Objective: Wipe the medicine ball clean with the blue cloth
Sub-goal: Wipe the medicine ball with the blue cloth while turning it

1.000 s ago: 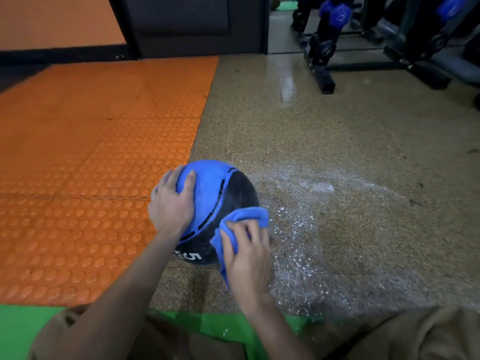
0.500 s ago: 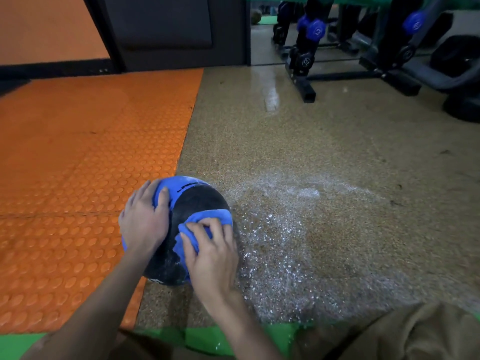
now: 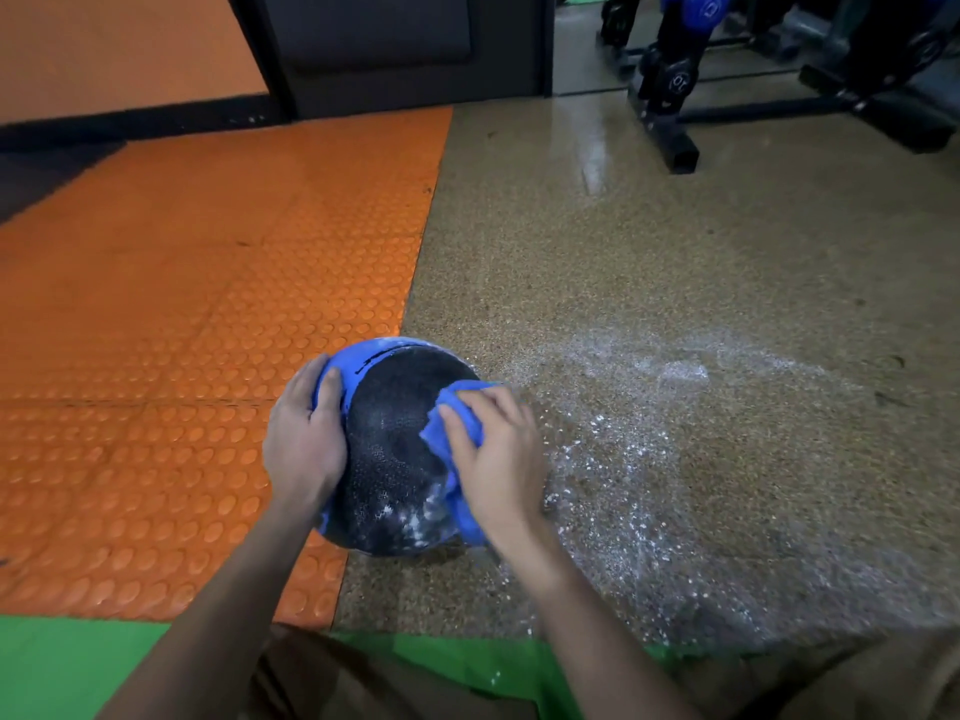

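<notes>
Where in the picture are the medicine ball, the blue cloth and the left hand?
medicine ball (image 3: 395, 449): head view, black textured panel.
blue cloth (image 3: 460, 415): head view, fold beside the thumb.
left hand (image 3: 304, 444): head view, back of hand.

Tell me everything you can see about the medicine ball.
The ball is round, mostly black with a pebbled, rubbery-looking skin and a blue panel on its far left. White flecks speckle its near lower side. It sits at the seam between orange mat and speckled floor. The left hand grips its left side; the right hand holds the cloth against its right side.
</notes>
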`<state>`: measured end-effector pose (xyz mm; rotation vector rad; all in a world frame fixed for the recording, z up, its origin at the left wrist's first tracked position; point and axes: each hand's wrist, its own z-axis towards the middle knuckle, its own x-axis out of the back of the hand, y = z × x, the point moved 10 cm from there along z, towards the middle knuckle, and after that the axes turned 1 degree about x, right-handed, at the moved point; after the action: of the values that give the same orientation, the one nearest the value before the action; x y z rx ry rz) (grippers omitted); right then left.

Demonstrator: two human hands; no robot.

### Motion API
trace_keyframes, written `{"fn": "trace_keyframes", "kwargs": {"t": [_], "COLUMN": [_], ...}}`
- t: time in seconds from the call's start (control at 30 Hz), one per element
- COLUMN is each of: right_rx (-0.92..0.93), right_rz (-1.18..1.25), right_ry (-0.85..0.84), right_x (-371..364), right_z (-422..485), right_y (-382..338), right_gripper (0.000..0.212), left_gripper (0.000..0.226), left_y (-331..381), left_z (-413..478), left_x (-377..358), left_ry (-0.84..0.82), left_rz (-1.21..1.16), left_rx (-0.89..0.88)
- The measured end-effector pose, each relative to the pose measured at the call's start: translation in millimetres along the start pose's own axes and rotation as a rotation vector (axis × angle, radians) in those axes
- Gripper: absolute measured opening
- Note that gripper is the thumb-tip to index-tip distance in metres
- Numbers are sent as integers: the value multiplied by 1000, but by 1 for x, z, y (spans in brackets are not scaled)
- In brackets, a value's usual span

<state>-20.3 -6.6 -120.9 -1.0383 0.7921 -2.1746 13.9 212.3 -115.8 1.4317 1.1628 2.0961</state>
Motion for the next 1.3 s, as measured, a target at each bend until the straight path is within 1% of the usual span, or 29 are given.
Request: {"fn": "trace_keyframes", "kwargs": {"t": [0.03,0.1,0.13,0.17,0.2,0.23,0.3,0.33,0.37,0.4,0.47,0.5,0.53,0.57,0.67,0.7,0.73,0.77,0.8,0.9,0.93,0.97,1.0,1.07,1.1,1.13,1.17,1.27,1.3], "right_rx": [-138,-530,-672,-716,-676,-567,-244,-137,-118,-189,-490,-617,-661,-612,-148,-36,17,-3,-87,-529,-625,-638,-573,-319,-228,-200,-253,-693,-758], "right_rz": [28,100,98,78,50,14,-30,-17,-5,28,115,104,65,15,-65,-60,-43,-15,18,99,98,72,33,-6,2,12,31,154,141], "right_ry": [-42,-241,-334,-383,-384,-344,-220,-159,-133,-141,-248,-306,-338,-331,-144,-83,-36,-12,-21,-207,-264,-290,-292,-247,-205,-165,-156,-296,-308], "right_x": [-5,-25,-30,-32,-30,-25,-10,-3,-2,-3,-15,-18,-17,-15,0,4,8,10,9,-9,-10,-8,-5,4,9,13,11,-6,-5], "right_z": [6,9,7,6,10,17,21,18,15,14,8,2,0,3,12,8,3,1,0,-4,-4,-2,2,9,7,3,0,-21,-26], "right_y": [24,82,100,105,99,84,36,19,20,35,80,95,99,91,16,-3,-12,-6,10,81,91,90,79,40,27,25,39,99,104], "right_gripper": [26,24,28,31,32,28,20,20,19,20,24,26,26,26,25,27,29,29,28,24,26,28,28,21,21,21,21,21,22], "left_gripper": [37,42,45,45,41,38,36,35,35,35,37,41,46,50,53,53,53,53,54,60,62,62,59,55,55,56,59,65,65], "left_y": [-1,-1,0,1,4,5,7,9,8,8,7,7,7,7,4,2,1,-1,-2,1,3,5,7,9,10,10,10,10,10], "left_z": [0,-2,-3,-4,-5,-5,-4,-4,-6,-8,-10,-12,-15,-16,-16,-16,-18,-19,-20,-22,-23,-25,-26,-26,-27,-29,-31,-33,-35], "left_x": [0,0,0,-1,-2,-2,-3,-4,-4,-3,-1,-1,-1,-1,0,1,2,3,3,0,-1,-3,-4,-4,-4,-4,-3,1,2], "left_ry": [2,10,16,17,17,17,16,8,2,2,10,14,13,7,3,2,3,8,13,19,17,13,7,3,2,-2,-4,13,15], "left_rz": [-2,10,20,32,43,51,63,68,64,55,39,36,32,23,-1,-8,-16,-22,-23,17,34,46,56,69,69,64,54,39,39], "left_rx": [-6,-18,-28,-39,-54,-69,-98,-115,-131,-143,-161,-169,-182,-191,-189,-190,-193,-197,-201,-230,-242,-251,-259,-270,-276,-286,-300,-319,-321]}}
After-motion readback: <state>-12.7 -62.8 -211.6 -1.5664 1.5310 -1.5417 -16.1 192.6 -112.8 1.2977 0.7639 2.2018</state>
